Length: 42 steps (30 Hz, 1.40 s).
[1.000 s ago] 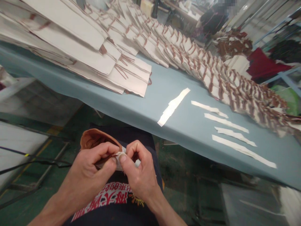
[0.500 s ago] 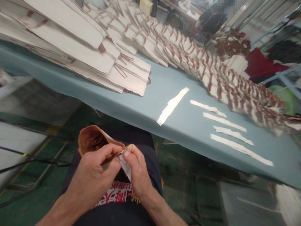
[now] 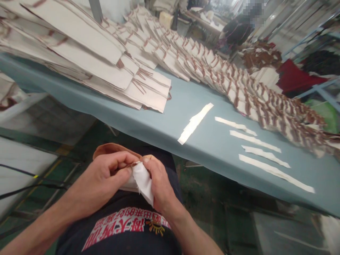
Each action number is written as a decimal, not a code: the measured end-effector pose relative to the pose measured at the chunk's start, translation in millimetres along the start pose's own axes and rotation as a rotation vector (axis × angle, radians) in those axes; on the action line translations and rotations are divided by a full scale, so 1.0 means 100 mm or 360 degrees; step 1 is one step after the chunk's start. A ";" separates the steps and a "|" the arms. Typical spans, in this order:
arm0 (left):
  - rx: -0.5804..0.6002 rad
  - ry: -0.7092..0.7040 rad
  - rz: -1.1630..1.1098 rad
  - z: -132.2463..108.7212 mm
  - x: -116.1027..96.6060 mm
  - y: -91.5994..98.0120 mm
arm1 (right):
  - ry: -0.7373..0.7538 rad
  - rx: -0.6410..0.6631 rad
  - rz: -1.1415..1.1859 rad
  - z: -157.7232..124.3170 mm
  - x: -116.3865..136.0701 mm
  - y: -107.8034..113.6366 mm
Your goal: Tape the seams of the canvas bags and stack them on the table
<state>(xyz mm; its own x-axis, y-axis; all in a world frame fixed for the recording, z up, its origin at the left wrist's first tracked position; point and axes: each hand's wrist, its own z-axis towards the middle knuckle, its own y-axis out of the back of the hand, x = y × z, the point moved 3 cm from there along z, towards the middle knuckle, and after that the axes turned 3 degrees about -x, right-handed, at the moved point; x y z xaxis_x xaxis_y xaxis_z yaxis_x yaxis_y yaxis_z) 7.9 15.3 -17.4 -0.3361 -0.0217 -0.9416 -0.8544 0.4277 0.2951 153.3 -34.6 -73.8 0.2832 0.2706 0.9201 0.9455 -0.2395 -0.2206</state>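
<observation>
A brown and white cloth piece [image 3: 106,148] is held over the apron on my lap, its brown part curving up behind my left hand. My left hand [image 3: 111,173] is closed on it, thumb and fingers pinching its edge. Close beside, my right hand [image 3: 160,182] pinches the same edge with thumb and forefinger. From between the hands a white flap [image 3: 142,180] of the cloth hangs down. Both thumbs are almost touching at the pinched spot, and fingers cover much of that edge. Under my wrists lies the dark apron [image 3: 117,244] with printed lettering.
A blue-green table [image 3: 148,129] slopes across in front. On it lie piled off-white cloth pieces with brown trim [image 3: 101,63], a long overlapping row of similar pieces [image 3: 212,67], and several white strips [image 3: 195,124]. Another person [image 3: 236,32] is at the back.
The cloth has tipped, so less of its brown inside shows and more of the white flap is exposed. Both hands keep their pinch. The view has shifted slightly.
</observation>
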 end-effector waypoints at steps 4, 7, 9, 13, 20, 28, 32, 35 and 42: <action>0.0145 -0.0038 -0.0081 0.00 -0.06 0.12 | 0.0442 -0.0147 -0.0371 -0.01 0.31 0.20; 0.0302 -0.0035 -0.0050 0.00 -0.06 0.17 | 0.0974 0.0014 -0.0621 -0.07 0.64 0.27; 0.0373 -0.0052 -0.0019 0.00 -0.08 0.19 | 0.1242 0.0272 -0.0765 -0.09 0.83 0.24; 0.0451 -0.0102 -0.0001 -0.03 -0.16 0.23 | 0.1474 0.0682 -0.1035 0.00 1.02 0.12; 0.0509 -0.0009 0.0024 -0.11 -0.12 0.25 | 0.1303 0.0951 -0.1489 0.11 1.04 0.13; 0.0666 0.0043 -0.0058 -0.04 -0.14 0.27 | 0.1207 0.1004 -0.1282 0.10 1.04 0.18; 0.0629 -0.0015 0.0002 -0.01 -0.14 0.33 | 0.1260 0.1008 -0.1180 0.09 1.05 0.17; 0.0605 -0.0108 0.0005 0.02 -0.14 0.32 | 0.1271 0.0979 -0.1175 0.09 1.05 0.16; 0.0457 -0.0169 -0.0053 0.05 -0.12 0.17 | 0.1250 0.0873 -0.1243 0.07 1.05 0.19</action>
<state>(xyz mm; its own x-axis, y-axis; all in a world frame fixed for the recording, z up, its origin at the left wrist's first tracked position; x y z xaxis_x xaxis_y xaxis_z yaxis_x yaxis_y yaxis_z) -0.5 27.9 -1.8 -0.2539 0.0481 -0.9660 -0.7120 0.6667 0.2203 202.1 -4.4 16.3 -0.3814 -0.5127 0.7692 0.8137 0.2086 0.5425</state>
